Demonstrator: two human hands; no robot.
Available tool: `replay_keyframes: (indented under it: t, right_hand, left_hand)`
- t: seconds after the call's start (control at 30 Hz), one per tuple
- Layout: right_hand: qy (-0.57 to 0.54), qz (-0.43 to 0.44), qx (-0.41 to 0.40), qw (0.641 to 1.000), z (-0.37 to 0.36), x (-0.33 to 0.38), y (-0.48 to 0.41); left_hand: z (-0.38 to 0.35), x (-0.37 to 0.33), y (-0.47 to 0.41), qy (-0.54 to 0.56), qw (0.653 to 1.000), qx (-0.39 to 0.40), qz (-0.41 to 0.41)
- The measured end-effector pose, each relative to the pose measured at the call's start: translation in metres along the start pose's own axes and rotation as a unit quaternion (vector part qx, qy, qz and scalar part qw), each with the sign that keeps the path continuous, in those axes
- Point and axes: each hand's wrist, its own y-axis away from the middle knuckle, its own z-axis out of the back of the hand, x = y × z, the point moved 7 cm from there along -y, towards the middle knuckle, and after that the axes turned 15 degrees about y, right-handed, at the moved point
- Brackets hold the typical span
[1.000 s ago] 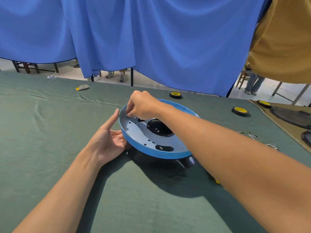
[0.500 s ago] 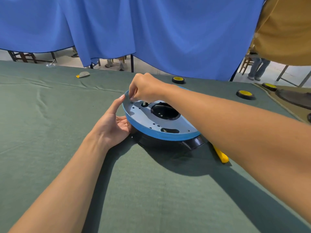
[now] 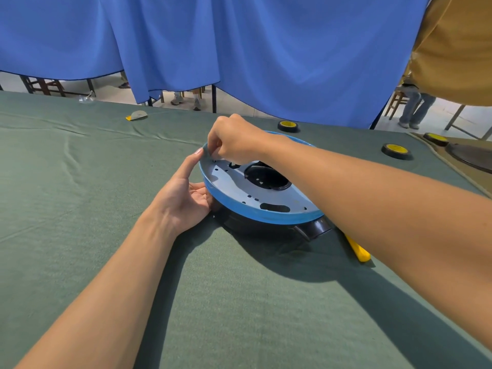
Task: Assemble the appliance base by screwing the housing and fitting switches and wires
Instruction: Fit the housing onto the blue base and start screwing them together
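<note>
A round blue housing plate (image 3: 239, 187) with several holes and a dark centre opening lies tilted on a black appliance base (image 3: 314, 227) in the middle of the green cloth. My left hand (image 3: 186, 195) rests against the plate's left edge, forefinger up along the rim, fingers apart. My right hand (image 3: 234, 142) reaches across over the plate's far left rim, fingertips pinched together just above the plate. What sits between those fingertips is too small to see.
A yellow tool handle (image 3: 358, 250) pokes out from under my right forearm. Three black-and-yellow tape rolls (image 3: 395, 150) lie at the back right. A small grey-and-yellow piece (image 3: 137, 115) lies at the back left. Blue curtain hangs behind the table; a person's legs stand far right.
My right hand's pinch has stayed at the plate's far left rim while the view shifted slightly. The yellow handle has come more into sight. My left hand holds its place at the edge.
</note>
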Motion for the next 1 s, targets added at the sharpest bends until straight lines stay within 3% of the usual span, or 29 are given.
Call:
replay_keyframes:
  t: [0.33,0.53,0.77,1.0]
  right_hand:
    - [0.038,-0.021,0.018,0.999,-0.005,-0.005,0.002]
    - [-0.017,-0.098,-0.035,0.994,0.032,-0.048,0.039]
    - [-0.035,-0.252,-0.06,0.965,0.043,-0.132,0.134]
    - [-0.084,-0.283,0.012,0.955,0.005,-0.135,0.206]
  left_hand:
    - [-0.001,0.0,0.0,0.004,1.0,0.0,0.0]
    - [0.001,0.0,0.0,0.005,1.0,-0.004,0.0]
    - [0.003,-0.001,-0.001,-0.004,1.0,-0.003,-0.005]
    - [0.002,-0.001,0.002,-0.014,1.0,0.003,-0.017]
